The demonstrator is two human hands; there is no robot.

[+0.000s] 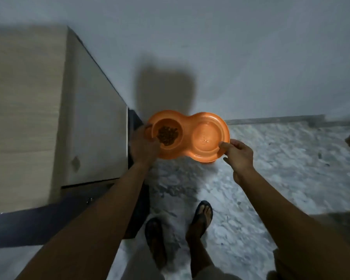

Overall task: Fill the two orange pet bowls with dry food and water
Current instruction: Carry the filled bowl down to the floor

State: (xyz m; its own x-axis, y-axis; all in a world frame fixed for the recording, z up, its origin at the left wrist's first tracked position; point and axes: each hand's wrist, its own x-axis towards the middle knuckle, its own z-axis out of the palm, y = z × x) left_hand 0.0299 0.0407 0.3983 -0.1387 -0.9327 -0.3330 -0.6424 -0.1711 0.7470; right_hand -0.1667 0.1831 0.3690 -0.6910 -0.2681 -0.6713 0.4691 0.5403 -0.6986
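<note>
Head view: you hold the orange double bowl (187,126) in the air just right of the wooden cabinet (28,118). Your left hand (143,146) grips the end holding dry food (167,135); your right hand (238,154) pinches the rim farther from the cabinet, thumb on top.
</note>
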